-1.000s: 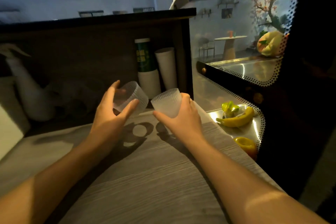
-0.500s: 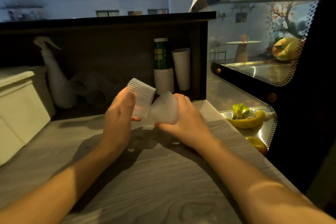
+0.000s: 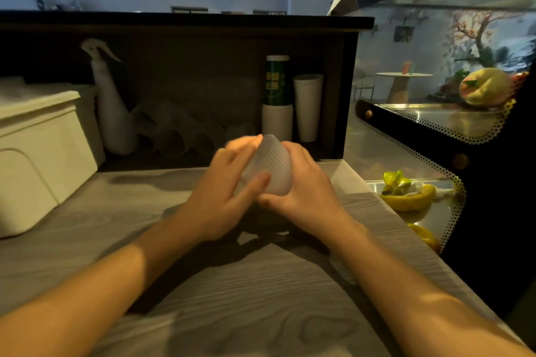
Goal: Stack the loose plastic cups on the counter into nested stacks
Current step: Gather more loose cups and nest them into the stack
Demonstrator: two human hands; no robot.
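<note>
Ribbed, translucent plastic cups [image 3: 268, 166], pressed together and tilted on their side, sit at frame center, above the counter [image 3: 203, 284], clasped between two hands.

Cups [image 3: 268, 165] held above counter [image 3: 232, 284] centre, between both hands. Box [image 3: 37, 151] at counter's left. Spray bottle [image 3: 113, 113] behind, right of box. Paper cups [image 3: 307, 107] behind, in alcove. Fruit tray [image 3: 435, 211] right of counter.
</note>
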